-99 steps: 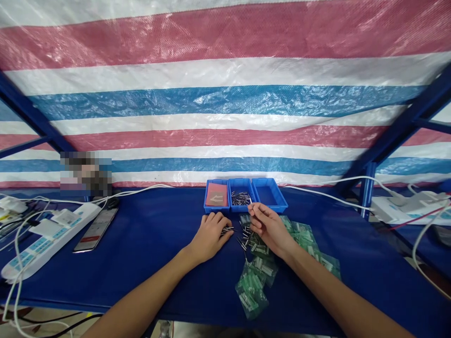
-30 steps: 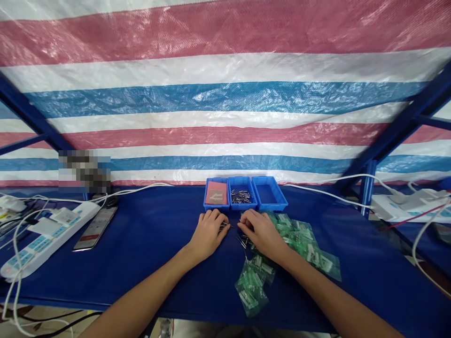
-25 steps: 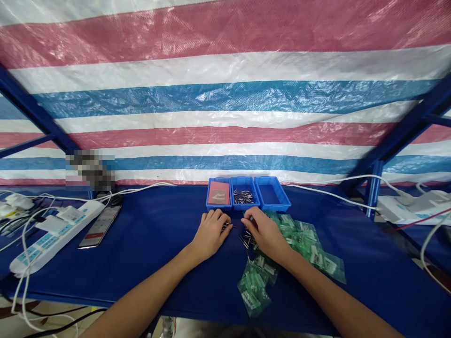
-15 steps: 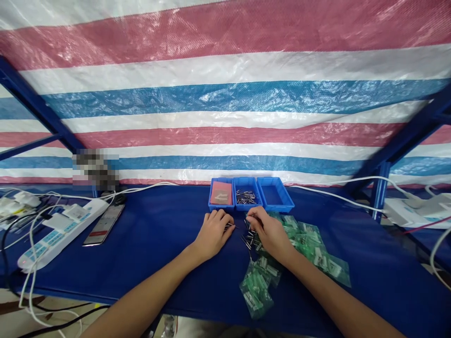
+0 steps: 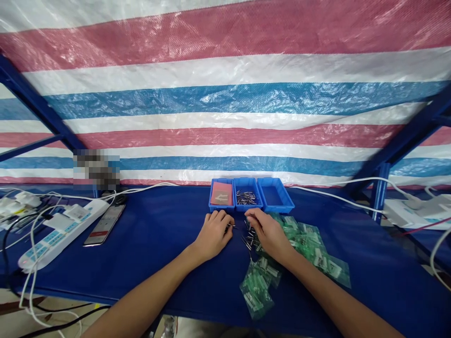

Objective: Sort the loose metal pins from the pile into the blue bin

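Observation:
My left hand (image 5: 214,234) rests on the blue table with its fingers curled and closed around several thin metal pins, whose ends poke out by the thumb. My right hand (image 5: 269,232) is closed in a pinch at the near side of the bins; what its fingertips hold is too small to make out. Beside and partly under the right hand lies a loose pile of dark and silver pins (image 5: 249,238). More such pins (image 5: 245,197) fill the middle blue bin (image 5: 256,180).
Green-tinted plastic packets (image 5: 256,288) lie near the front, with more packets (image 5: 310,241) to the right. The left bin (image 5: 210,195) holds a pink piece and a small bag. A right bin (image 5: 276,195), phone (image 5: 104,225) and power strip (image 5: 63,234) with cables are also on the table (image 5: 158,220).
My right fingertips have shifted slightly left, above the loose pins. The pins in my left hand have moved a little between the fingers and thumb.

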Action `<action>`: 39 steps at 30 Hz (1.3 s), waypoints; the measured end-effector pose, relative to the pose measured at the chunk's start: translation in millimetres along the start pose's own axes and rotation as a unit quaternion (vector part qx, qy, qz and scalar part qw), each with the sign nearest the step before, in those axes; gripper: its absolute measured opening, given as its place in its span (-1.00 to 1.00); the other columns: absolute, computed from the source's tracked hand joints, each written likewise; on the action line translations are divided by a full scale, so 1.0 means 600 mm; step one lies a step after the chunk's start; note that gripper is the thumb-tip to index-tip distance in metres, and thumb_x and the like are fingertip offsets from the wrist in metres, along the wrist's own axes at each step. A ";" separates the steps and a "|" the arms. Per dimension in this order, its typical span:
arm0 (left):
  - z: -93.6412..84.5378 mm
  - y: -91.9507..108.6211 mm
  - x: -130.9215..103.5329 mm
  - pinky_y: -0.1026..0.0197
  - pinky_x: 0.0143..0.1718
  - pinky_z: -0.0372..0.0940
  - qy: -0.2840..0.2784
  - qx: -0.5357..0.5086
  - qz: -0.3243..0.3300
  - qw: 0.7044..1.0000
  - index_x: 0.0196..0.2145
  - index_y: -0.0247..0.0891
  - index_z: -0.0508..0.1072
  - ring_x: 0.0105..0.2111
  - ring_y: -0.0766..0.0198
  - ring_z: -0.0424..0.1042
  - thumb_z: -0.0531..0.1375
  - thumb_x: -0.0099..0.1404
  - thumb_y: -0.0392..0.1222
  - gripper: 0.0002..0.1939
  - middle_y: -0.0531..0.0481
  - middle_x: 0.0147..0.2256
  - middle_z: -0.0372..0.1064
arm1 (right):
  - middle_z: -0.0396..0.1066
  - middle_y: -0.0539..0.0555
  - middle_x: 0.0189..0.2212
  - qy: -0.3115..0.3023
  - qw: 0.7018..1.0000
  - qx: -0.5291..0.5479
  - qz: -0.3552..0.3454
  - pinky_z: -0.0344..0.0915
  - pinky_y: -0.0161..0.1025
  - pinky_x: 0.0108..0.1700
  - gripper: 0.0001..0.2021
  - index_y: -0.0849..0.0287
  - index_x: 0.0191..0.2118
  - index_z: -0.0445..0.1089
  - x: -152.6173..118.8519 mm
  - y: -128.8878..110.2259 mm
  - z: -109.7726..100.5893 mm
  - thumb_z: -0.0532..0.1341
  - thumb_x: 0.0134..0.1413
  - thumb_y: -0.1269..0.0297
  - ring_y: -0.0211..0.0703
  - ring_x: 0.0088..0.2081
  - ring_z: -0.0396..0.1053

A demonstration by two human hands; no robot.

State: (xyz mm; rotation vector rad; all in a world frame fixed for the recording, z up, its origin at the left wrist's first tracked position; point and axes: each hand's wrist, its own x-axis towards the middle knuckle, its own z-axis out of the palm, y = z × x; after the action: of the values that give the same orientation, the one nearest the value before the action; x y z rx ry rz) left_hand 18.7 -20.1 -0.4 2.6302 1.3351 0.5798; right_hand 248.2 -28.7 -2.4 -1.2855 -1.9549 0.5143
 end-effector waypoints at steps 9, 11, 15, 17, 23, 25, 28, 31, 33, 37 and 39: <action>0.002 -0.001 0.000 0.01 -0.06 0.18 0.005 -0.010 -0.002 1.000 -0.06 -0.14 0.42 -0.04 0.06 0.34 0.08 0.53 -0.32 -0.84 -0.05 -0.07 0.42 | 0.57 0.10 -0.19 0.004 1.000 -0.004 0.019 0.36 -0.07 -0.14 -0.74 0.00 0.09 0.38 -0.001 0.005 0.002 -0.01 0.56 0.12 0.07 -0.20 0.53; 0.002 -0.002 0.000 0.02 -0.05 0.17 0.004 -0.010 -0.003 1.000 -0.06 -0.14 0.42 -0.05 0.07 0.34 0.08 0.52 -0.33 -0.83 -0.05 -0.07 0.42 | 0.57 0.11 -0.16 0.019 0.999 -0.002 0.027 0.39 -0.07 -0.16 -0.70 0.01 0.13 0.38 -0.001 0.006 0.002 -0.02 0.56 0.11 0.08 -0.18 0.54; 0.002 -0.002 0.000 0.02 -0.05 0.17 0.000 -0.011 -0.004 1.000 -0.05 -0.14 0.43 -0.04 0.07 0.32 0.08 0.51 -0.36 -0.81 -0.04 -0.06 0.41 | 0.55 0.14 -0.10 0.038 0.999 0.008 0.010 0.43 -0.06 -0.08 -0.65 0.04 0.19 0.37 -0.001 0.008 0.003 -0.07 0.58 0.13 0.07 -0.11 0.54; 0.001 -0.002 -0.001 0.01 -0.06 0.17 -0.002 -0.011 -0.006 1.000 -0.06 -0.14 0.42 -0.04 0.07 0.32 0.07 0.51 -0.37 -0.80 -0.04 -0.05 0.41 | 0.55 0.16 -0.07 0.043 0.999 0.012 -0.003 0.45 -0.06 -0.06 -0.64 0.06 0.20 0.38 0.000 0.008 0.003 -0.07 0.58 0.13 0.06 -0.08 0.55; -0.001 0.000 -0.001 0.01 -0.05 0.17 -0.006 -0.012 -0.007 1.000 -0.07 -0.14 0.42 -0.04 0.06 0.33 0.05 0.48 -0.41 -0.76 -0.06 -0.05 0.42 | 0.55 0.18 -0.05 0.044 0.999 0.012 -0.008 0.47 -0.05 -0.02 -0.63 0.07 0.21 0.39 0.000 0.007 0.005 -0.06 0.58 0.13 0.06 -0.06 0.55; -0.002 0.001 0.000 0.01 -0.06 0.17 -0.003 -0.014 -0.009 1.000 -0.07 -0.14 0.42 -0.04 0.06 0.34 0.05 0.52 -0.37 -0.80 -0.06 -0.05 0.42 | 0.54 0.18 -0.04 0.043 0.999 0.015 -0.003 0.47 -0.04 -0.01 -0.63 0.07 0.22 0.39 0.000 0.006 0.005 -0.07 0.59 0.13 0.06 -0.05 0.54; -0.001 0.001 0.001 0.01 -0.06 0.17 0.001 -0.013 -0.009 1.000 -0.07 -0.14 0.43 -0.04 0.05 0.34 0.07 0.57 -0.25 -0.86 -0.06 -0.06 0.42 | 0.53 0.19 -0.03 0.041 0.999 0.024 0.001 0.46 -0.05 0.00 -0.62 0.07 0.23 0.37 0.000 0.006 0.004 -0.07 0.59 0.12 0.06 -0.03 0.54; 0.001 0.000 0.002 0.01 -0.06 0.17 0.002 -0.009 -0.009 1.000 -0.07 -0.14 0.43 -0.04 0.05 0.34 0.12 0.58 -0.18 -0.91 -0.05 -0.06 0.41 | 0.53 0.19 -0.02 0.044 0.998 0.033 0.006 0.46 -0.05 0.01 -0.62 0.07 0.23 0.37 0.000 0.006 0.002 -0.07 0.59 0.11 0.05 -0.04 0.54; 0.002 -0.001 0.002 0.01 -0.06 0.17 0.001 -0.007 -0.009 1.000 -0.07 -0.14 0.43 -0.04 0.05 0.33 0.13 0.58 -0.17 -0.92 -0.04 -0.07 0.41 | 0.53 0.19 -0.02 0.045 0.998 0.035 0.010 0.46 -0.05 0.01 -0.62 0.07 0.23 0.37 0.000 0.006 0.002 -0.06 0.59 0.11 0.06 -0.04 0.53; 0.001 0.000 0.002 0.01 -0.06 0.17 -0.004 -0.005 -0.010 1.000 -0.07 -0.15 0.43 -0.04 0.05 0.33 0.13 0.59 -0.17 -0.91 -0.04 -0.07 0.42 | 0.54 0.19 -0.03 0.045 0.998 0.035 0.019 0.45 -0.03 0.02 -0.63 0.08 0.22 0.38 0.000 0.006 0.003 -0.05 0.57 0.11 0.07 -0.03 0.54; 0.000 0.000 0.001 0.01 -0.06 0.17 -0.006 -0.005 -0.010 1.000 -0.07 -0.15 0.43 -0.05 0.05 0.33 0.12 0.59 -0.18 -0.91 -0.04 -0.07 0.42 | 0.55 0.18 -0.03 0.045 0.998 0.037 0.023 0.45 -0.04 0.01 -0.63 0.07 0.22 0.38 0.000 0.006 0.003 -0.04 0.57 0.11 0.08 -0.03 0.55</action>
State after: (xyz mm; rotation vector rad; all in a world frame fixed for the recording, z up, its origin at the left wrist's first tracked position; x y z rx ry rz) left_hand 19.0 -19.3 -0.4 2.6050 1.3504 0.5659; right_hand 248.9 -27.3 -6.1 -1.2884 -1.8200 0.5379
